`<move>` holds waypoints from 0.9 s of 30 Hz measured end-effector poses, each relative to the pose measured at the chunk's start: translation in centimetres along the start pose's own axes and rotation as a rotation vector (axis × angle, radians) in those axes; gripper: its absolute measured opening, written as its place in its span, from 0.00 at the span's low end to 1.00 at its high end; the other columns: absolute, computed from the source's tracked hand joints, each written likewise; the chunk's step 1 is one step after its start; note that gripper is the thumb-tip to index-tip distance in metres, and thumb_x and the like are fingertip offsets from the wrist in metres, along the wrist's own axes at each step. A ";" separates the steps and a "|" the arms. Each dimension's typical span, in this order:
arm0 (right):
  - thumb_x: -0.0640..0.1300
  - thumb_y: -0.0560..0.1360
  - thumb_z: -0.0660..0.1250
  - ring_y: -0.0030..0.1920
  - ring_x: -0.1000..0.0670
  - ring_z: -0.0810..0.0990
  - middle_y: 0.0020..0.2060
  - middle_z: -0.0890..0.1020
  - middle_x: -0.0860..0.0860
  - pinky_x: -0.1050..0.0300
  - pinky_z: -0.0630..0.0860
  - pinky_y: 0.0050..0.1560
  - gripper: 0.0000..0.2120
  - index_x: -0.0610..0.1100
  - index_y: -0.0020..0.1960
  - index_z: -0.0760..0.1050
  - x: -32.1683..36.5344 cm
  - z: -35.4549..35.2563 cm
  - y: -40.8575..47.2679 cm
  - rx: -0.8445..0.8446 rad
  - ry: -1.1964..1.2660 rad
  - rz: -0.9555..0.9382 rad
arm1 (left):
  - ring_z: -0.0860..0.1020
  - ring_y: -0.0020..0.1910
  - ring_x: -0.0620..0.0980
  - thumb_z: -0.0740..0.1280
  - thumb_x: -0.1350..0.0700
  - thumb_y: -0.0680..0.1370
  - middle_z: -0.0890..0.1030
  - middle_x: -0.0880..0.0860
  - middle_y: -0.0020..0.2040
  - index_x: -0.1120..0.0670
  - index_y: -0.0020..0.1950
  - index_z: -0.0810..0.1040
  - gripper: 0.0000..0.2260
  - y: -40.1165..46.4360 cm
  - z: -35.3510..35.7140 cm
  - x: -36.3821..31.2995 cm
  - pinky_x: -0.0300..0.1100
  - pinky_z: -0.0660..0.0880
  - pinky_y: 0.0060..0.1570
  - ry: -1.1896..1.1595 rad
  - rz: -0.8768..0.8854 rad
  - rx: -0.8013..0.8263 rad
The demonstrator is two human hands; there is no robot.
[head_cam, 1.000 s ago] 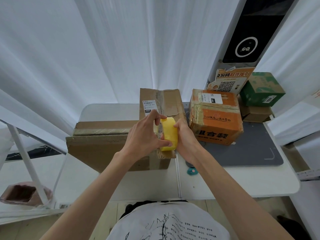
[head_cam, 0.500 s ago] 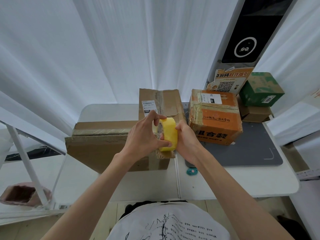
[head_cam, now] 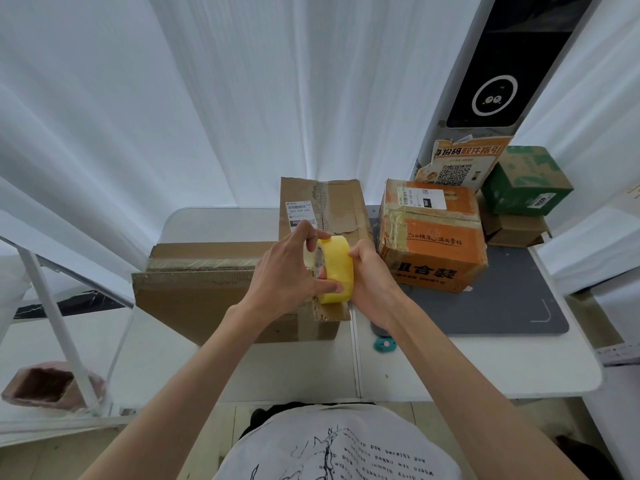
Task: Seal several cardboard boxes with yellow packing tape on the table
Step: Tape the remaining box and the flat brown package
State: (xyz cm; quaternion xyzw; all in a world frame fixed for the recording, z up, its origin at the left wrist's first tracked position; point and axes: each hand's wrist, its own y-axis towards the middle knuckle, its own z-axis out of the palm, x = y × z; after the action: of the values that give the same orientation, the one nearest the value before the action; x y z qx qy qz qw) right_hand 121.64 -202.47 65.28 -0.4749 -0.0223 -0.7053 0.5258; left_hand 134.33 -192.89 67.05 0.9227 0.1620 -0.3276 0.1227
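Yellow tape roll (head_cam: 335, 269) gripped between both hands (head_cam: 284, 271) above large brown box (head_cam: 207, 289).
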 end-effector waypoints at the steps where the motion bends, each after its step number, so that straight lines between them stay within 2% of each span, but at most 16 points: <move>1: 0.44 0.81 0.49 0.44 0.46 0.79 0.45 0.78 0.40 0.44 0.72 0.57 0.15 0.45 0.61 0.72 0.0 0.0 0.0 0.000 -0.008 0.002 | 0.79 0.51 0.49 0.81 0.42 0.60 0.79 0.38 0.62 0.46 0.48 0.60 0.32 0.0 0.0 0.0 0.50 0.77 0.46 -0.004 -0.002 0.001; 4: 0.43 0.80 0.51 0.44 0.45 0.79 0.50 0.77 0.38 0.43 0.73 0.57 0.19 0.45 0.68 0.69 0.1 0.0 0.4 -0.011 -0.020 0.021 | 0.80 0.52 0.51 0.77 0.37 0.58 0.79 0.38 0.61 0.43 0.47 0.58 0.32 -0.1 -0.2 0.2 0.53 0.78 0.47 -0.001 -0.004 0.013; 6: 0.42 0.79 0.52 0.45 0.45 0.79 0.51 0.77 0.38 0.42 0.73 0.58 0.20 0.43 0.70 0.68 0.1 -0.1 0.5 -0.011 -0.030 0.036 | 0.81 0.53 0.51 0.79 0.39 0.60 0.79 0.38 0.62 0.42 0.46 0.57 0.32 -0.1 -0.3 0.2 0.54 0.78 0.48 0.012 -0.002 0.021; 11: 0.36 0.73 0.55 0.50 0.42 0.79 0.46 0.80 0.39 0.37 0.71 0.68 0.21 0.36 0.66 0.69 -0.2 -0.4 -0.2 -0.015 -0.122 0.020 | 0.80 0.53 0.49 0.81 0.42 0.62 0.78 0.38 0.64 0.45 0.48 0.58 0.33 0.2 -0.2 0.1 0.51 0.79 0.46 0.056 0.012 0.018; 13: 0.39 0.78 0.56 0.53 0.42 0.80 0.50 0.82 0.40 0.38 0.72 0.68 0.18 0.39 0.67 0.70 -0.1 -0.5 -0.5 -0.019 -0.167 0.001 | 0.79 0.54 0.49 0.81 0.42 0.63 0.78 0.39 0.64 0.45 0.48 0.58 0.32 0.3 -0.3 0.2 0.54 0.79 0.48 0.060 0.013 0.020; 15: 0.44 0.81 0.59 0.56 0.45 0.83 0.55 0.83 0.44 0.42 0.77 0.65 0.13 0.45 0.64 0.73 0.3 -0.7 -0.7 -0.141 -0.385 -0.131 | 0.79 0.55 0.50 0.81 0.43 0.63 0.79 0.41 0.64 0.45 0.48 0.58 0.32 0.4 -0.5 0.4 0.54 0.79 0.50 0.043 0.011 0.021; 17: 0.45 0.79 0.67 0.53 0.54 0.82 0.54 0.81 0.50 0.56 0.81 0.58 0.12 0.49 0.62 0.74 0.8 -1.3 -1.0 -0.344 -0.726 -0.408 | 0.79 0.53 0.50 0.81 0.43 0.63 0.79 0.41 0.64 0.46 0.48 0.59 0.32 0.5 -0.4 0.4 0.53 0.79 0.49 0.037 0.006 0.018; 19: 0.44 0.78 0.71 0.49 0.61 0.80 0.50 0.80 0.53 0.70 0.77 0.49 0.13 0.50 0.62 0.79 1.4 -1.6 -1.3 -0.377 -0.974 -0.646 | 0.79 0.50 0.49 0.82 0.43 0.63 0.79 0.40 0.63 0.46 0.49 0.60 0.32 0.5 -0.2 0.2 0.52 0.78 0.47 0.041 -0.004 0.013; 20: 0.43 0.78 0.72 0.49 0.62 0.79 0.49 0.80 0.54 0.73 0.74 0.48 0.12 0.49 0.60 0.82 1.7 -1.7 -1.4 -0.362 -1.055 -0.690 | 0.78 0.50 0.49 0.82 0.43 0.62 0.79 0.39 0.62 0.46 0.49 0.60 0.32 0.5 -0.1 0.0 0.51 0.77 0.47 0.042 -0.008 0.011; 24: 0.42 0.76 0.74 0.47 0.60 0.79 0.50 0.83 0.51 0.74 0.73 0.50 0.11 0.44 0.58 0.85 1.8 -1.6 -1.5 -0.388 -1.196 -0.721 | 0.78 0.53 0.47 0.82 0.43 0.62 0.79 0.39 0.62 0.47 0.49 0.61 0.32 0.7 0.1 -0.3 0.47 0.74 0.46 0.041 -0.021 0.022; 27: 0.42 0.75 0.74 0.48 0.57 0.80 0.50 0.85 0.50 0.69 0.75 0.52 0.10 0.44 0.56 0.85 1.6 -1.6 -1.5 -0.435 -1.264 -0.736 | 0.78 0.53 0.47 0.82 0.43 0.62 0.79 0.39 0.63 0.47 0.49 0.61 0.32 0.7 0.2 -0.3 0.46 0.72 0.45 0.046 -0.023 0.019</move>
State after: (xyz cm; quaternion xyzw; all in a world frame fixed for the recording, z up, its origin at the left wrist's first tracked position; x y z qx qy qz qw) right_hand 119.48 -203.80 66.21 -0.8433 -0.3364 -0.4174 0.0384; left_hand 134.25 -193.72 67.16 0.9293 0.1721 -0.3090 0.1065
